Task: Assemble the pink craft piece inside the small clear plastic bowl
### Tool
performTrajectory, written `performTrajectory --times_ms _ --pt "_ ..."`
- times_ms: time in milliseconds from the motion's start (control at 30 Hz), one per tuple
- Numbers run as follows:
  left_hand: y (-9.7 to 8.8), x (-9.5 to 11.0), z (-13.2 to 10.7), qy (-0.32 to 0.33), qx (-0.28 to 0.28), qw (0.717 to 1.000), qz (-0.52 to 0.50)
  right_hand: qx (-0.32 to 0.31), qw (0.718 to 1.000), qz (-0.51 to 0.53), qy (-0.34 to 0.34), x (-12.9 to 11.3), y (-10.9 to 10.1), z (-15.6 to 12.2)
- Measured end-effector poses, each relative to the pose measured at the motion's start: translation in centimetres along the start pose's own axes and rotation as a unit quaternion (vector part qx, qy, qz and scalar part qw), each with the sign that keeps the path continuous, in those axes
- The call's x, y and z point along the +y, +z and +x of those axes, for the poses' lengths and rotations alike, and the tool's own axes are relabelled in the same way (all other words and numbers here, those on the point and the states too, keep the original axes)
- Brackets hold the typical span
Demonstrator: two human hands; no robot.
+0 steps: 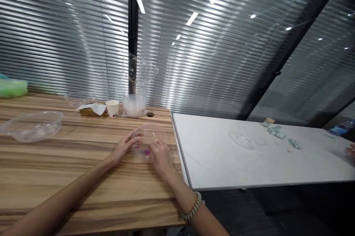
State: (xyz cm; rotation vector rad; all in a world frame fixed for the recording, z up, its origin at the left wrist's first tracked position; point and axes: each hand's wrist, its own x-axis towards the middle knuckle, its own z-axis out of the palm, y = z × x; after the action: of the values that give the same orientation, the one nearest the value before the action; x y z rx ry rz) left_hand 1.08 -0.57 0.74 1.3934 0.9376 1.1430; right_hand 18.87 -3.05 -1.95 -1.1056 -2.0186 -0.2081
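Observation:
A clear round plastic bowl (155,129) is on the wood-grain table in front of me. My left hand (126,148) grips its left side, thumb over the rim and the other fingers behind the wall. My right hand (161,156) reaches over the bowl's right side with its fingers bent and pressed together, pointing down into it. Beside those fingertips a small pink-purple patch (146,152) shows through the plastic; what it is, I cannot tell. Whatever the right fingers pinch is hidden. A beaded bracelet (192,208) circles my right wrist.
Left on the wooden table (83,177) are a large clear basin (36,129), a tissue box (93,109), a paper cup (112,108) and a clear bag (135,103) holding whitish contents. The white table (222,166) carries clear lids (242,140) and greenish pieces (276,132). Another person's hand (351,150) shows far right.

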Motion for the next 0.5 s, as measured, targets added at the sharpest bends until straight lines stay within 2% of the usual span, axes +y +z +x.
performTrajectory --times_ms 100,267,500 --pt "-0.06 -0.12 0.00 0.001 -0.001 1.000 -0.001 0.020 1.000 -0.001 -0.010 0.02 -0.20 0.03" --pt "-0.12 -0.16 0.02 -0.003 0.002 1.000 0.007 -0.062 0.996 -0.059 0.013 -0.41 -0.33 0.34" --pt "-0.29 -0.37 0.21 0.011 -0.002 1.000 0.020 -0.121 0.987 -0.104 0.030 -0.86 -0.48 0.53"
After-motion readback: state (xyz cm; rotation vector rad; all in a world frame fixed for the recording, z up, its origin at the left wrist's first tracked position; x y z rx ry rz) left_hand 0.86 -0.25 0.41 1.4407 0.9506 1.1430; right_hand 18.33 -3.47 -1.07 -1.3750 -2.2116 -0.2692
